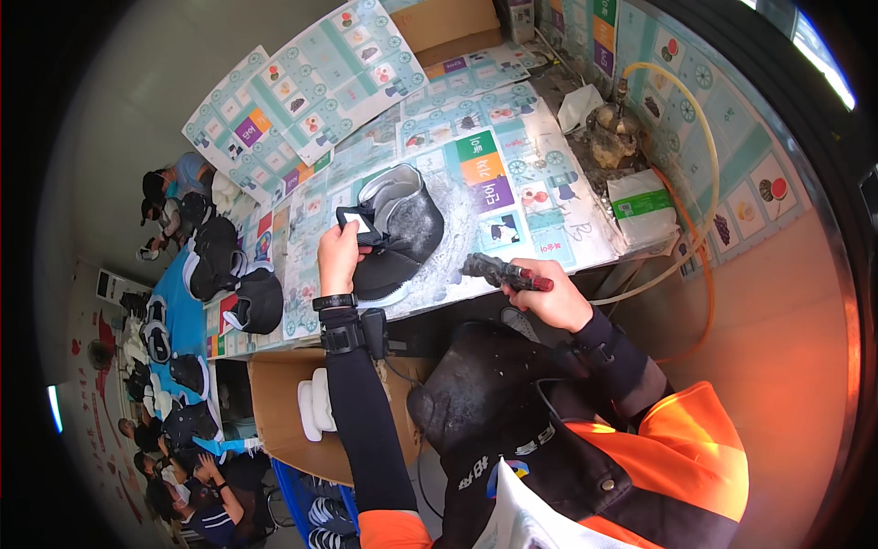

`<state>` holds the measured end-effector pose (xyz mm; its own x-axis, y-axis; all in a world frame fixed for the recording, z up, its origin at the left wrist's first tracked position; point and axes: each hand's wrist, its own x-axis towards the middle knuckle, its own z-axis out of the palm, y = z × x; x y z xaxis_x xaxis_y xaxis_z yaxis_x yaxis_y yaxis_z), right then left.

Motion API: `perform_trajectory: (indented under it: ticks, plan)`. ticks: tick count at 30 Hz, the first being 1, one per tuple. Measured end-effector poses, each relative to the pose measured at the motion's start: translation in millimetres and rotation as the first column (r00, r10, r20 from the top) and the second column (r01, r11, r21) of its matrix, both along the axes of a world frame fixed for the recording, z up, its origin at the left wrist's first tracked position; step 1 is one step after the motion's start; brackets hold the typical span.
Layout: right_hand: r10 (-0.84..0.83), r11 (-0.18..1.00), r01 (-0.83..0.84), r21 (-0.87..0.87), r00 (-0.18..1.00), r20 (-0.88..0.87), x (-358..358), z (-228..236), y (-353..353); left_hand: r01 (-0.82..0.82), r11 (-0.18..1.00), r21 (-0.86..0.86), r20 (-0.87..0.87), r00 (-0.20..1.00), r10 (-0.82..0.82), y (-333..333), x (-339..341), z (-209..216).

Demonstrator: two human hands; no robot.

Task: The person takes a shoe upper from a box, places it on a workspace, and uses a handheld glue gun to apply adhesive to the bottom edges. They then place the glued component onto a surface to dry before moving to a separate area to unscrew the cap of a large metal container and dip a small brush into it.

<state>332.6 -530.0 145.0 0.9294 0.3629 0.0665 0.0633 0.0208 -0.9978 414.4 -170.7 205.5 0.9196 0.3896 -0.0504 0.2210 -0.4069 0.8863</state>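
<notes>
A black shoe (416,229) with a grey lining and a pale sole edge rests on the paper-covered workbench (567,233). My left hand (339,261) is closed on its black tongue (366,225), which bears a white label, and holds it out from the opening. To the right of the shoe, my right hand (556,297) grips a dark, grimy spray gun (494,271) with a red end. The gun's nose points left toward the shoe without touching it. Greyish residue is spread over the paper around the shoe.
Several black shoes (215,259) sit on a blue surface (187,317) at left, with people (206,499) beyond. A yellowish hose (713,156) loops at right near a crusted pot (615,133) and a white-and-green packet (643,206). Below the bench stands a cardboard box (274,393).
</notes>
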Motion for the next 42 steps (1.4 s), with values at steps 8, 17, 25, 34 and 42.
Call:
perform_trajectory:
  ticks: [8,17,25,34,42]
  plan:
    - [0.049,0.991,-0.042,-0.125,0.997,0.051,3.4,10.2,-9.2,-0.059,0.912,0.405,0.102,0.995,0.020,15.8,-13.1,16.2]
    - [0.012,0.998,-0.022,0.061,0.989,0.147,-8.1,27.7,-15.3,0.342,0.527,0.778,-0.141,0.912,-0.384,49.0,41.5,93.6]
    - [0.122,0.991,-0.103,-0.088,0.961,0.247,-20.0,10.7,-12.3,0.354,0.528,0.772,-0.173,0.916,-0.361,30.3,45.9,62.3]
    - [0.139,0.987,-0.116,-0.115,0.967,0.215,-20.4,0.4,-3.3,0.394,0.589,0.705,-0.215,0.911,-0.353,58.1,46.3,46.5]
    - [0.058,0.986,-0.028,-0.164,0.981,0.182,-16.9,8.0,-2.5,0.280,0.533,0.798,-0.093,0.932,-0.350,63.0,33.1,72.0]
